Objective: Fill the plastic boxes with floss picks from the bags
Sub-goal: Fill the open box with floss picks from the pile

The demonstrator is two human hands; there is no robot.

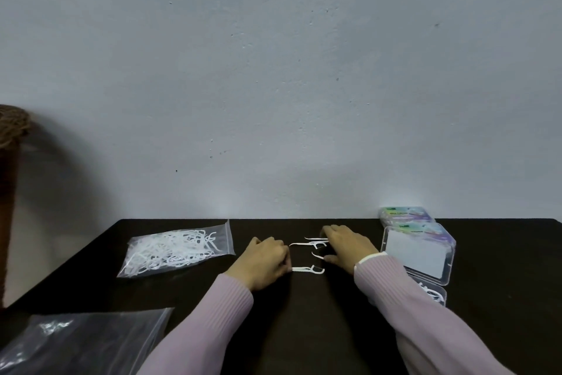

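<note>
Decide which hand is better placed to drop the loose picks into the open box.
Right, probably: the right hand lies between the loose floss picks and the open box; the left hand is farther.

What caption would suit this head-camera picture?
Two hands, left and right, gather loose floss picks between a filled bag and plastic boxes.

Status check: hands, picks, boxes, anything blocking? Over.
Left hand pinching a loose floss pick; right hand over more picks. Open plastic box beside right wrist. Nothing blocking.
</note>
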